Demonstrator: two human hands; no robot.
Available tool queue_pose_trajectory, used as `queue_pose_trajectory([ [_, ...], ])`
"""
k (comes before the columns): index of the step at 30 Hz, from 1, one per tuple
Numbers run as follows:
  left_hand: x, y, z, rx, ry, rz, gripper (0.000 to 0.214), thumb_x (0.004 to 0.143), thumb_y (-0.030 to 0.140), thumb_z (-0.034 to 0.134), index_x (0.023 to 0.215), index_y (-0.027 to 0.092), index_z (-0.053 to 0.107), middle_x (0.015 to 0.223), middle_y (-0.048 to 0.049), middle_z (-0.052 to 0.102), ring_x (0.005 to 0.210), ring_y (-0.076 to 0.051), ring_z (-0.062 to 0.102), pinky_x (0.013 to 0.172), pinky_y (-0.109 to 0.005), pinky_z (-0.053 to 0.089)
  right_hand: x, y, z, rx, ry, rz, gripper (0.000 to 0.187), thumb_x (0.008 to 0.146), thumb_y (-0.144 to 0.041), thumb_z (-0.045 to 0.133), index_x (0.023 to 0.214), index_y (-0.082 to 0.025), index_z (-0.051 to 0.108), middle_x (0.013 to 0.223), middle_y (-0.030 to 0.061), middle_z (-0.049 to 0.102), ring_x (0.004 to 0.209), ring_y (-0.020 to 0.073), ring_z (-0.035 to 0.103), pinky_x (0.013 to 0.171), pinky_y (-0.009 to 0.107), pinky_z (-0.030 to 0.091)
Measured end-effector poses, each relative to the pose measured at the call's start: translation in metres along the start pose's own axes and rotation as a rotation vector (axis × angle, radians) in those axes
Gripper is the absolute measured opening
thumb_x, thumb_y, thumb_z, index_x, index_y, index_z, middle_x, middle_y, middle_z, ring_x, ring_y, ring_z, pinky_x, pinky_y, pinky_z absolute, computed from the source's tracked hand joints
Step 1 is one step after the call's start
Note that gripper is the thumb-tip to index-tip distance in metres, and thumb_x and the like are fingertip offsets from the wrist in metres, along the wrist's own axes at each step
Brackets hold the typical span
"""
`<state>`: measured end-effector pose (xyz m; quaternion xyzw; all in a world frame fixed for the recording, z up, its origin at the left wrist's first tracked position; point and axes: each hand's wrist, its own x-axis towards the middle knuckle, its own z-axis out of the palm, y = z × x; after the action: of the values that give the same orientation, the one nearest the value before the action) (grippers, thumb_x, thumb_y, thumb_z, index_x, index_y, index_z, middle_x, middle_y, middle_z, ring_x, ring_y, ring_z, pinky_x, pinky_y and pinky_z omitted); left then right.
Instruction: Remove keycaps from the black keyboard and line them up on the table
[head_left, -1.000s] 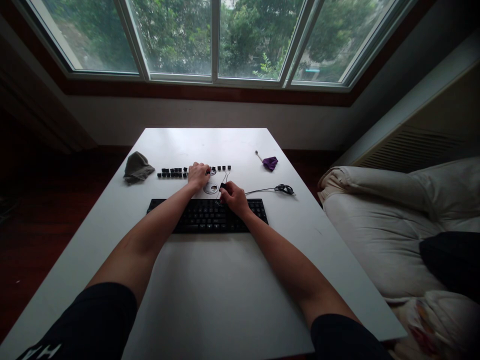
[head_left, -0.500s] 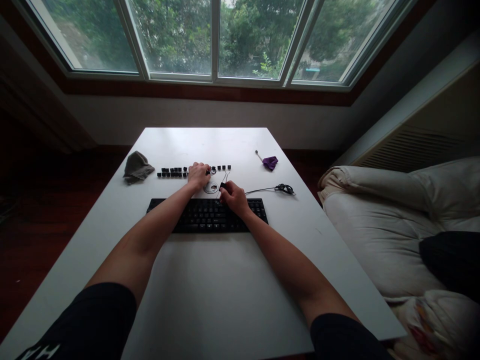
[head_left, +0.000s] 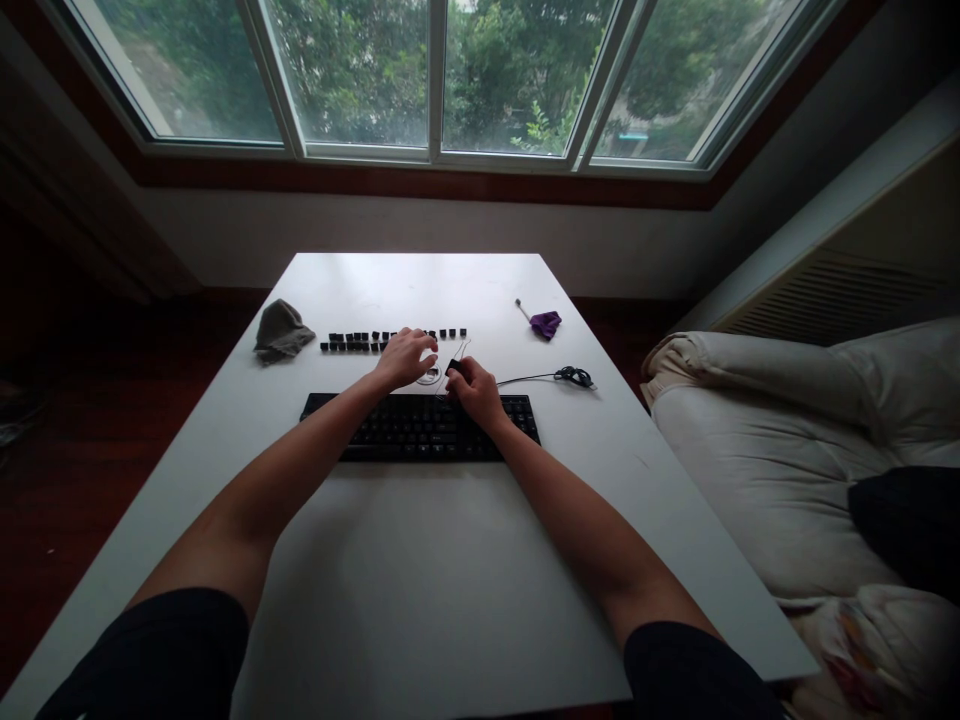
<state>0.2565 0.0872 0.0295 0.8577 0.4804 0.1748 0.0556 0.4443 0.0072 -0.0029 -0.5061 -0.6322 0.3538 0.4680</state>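
My left hand [head_left: 406, 357] is just in front of the loose black keycaps [head_left: 352, 342], with thumb and fingers apart and nothing visible between them. It partly covers the right part of the two keycap rows. My right hand [head_left: 476, 388] is closed around the black handle of a wire keycap puller [head_left: 454, 367], its thin wire loops pointing away from me. Below both hands lies a black keyboard [head_left: 412, 440], partly hidden by my forearms. A small round whitish item [head_left: 430, 377], possibly a dish or ring, sits between the hands at the keyboard's back edge.
A grey cloth [head_left: 282, 332] lies on the left of the white table [head_left: 420, 570]. At the right are a purple cloth [head_left: 546, 324], a small brush [head_left: 521, 308] and the coiled keyboard cable [head_left: 574, 376]. A cream sofa [head_left: 757, 470] stands beside the table.
My left hand has come back slightly from the keycap rows, and its thumb and fingers have spread. The right hand still grips the puller in nearly the same place. The view has shifted slightly.
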Motion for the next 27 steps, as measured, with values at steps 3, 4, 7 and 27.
queue_pose_trajectory([
  [3,-0.017,0.009,-0.008,0.007,-0.076,0.091,0.022,0.094,0.036,0.060,0.105,0.023,0.074,0.114,-0.0074,0.071,0.110,-0.028,0.057,0.099,-0.043,0.043,0.003,0.001,0.001,0.066,0.015,0.008,0.025,0.094,-0.049,0.053,0.089,-0.025,0.053,0.074,-0.0006,0.071,0.061,0.0173,0.069,0.061,0.029,0.054],
  [4,-0.022,0.011,-0.011,0.000,-0.099,0.105,0.022,0.094,0.036,0.059,0.104,0.023,0.074,0.112,-0.0071,0.072,0.108,-0.028,0.059,0.098,-0.042,0.044,0.004,0.002,0.000,0.087,0.012,0.015,0.025,0.093,-0.049,0.053,0.090,-0.024,0.053,0.074,-0.0006,0.071,0.061,0.0173,0.069,0.060,0.029,0.054],
  [7,-0.037,0.017,-0.018,-0.038,-0.159,0.105,0.023,0.096,0.036,0.056,0.104,0.025,0.074,0.108,-0.0062,0.073,0.104,-0.026,0.063,0.093,-0.038,0.047,0.008,0.000,-0.002,0.110,-0.036,0.026,0.026,0.091,-0.051,0.055,0.092,-0.024,0.054,0.074,-0.0009,0.070,0.061,0.0174,0.068,0.060,0.029,0.055],
  [27,-0.075,0.032,-0.002,-0.149,-0.140,0.143,0.018,0.092,0.035,0.063,0.102,0.026,0.075,0.106,-0.0076,0.069,0.103,-0.027,0.064,0.090,-0.040,0.051,0.017,-0.010,-0.019,0.249,-0.132,0.057,0.033,0.085,-0.040,0.061,0.112,-0.025,0.049,0.079,-0.0056,0.062,0.051,0.0125,0.064,0.047,0.024,0.049],
])
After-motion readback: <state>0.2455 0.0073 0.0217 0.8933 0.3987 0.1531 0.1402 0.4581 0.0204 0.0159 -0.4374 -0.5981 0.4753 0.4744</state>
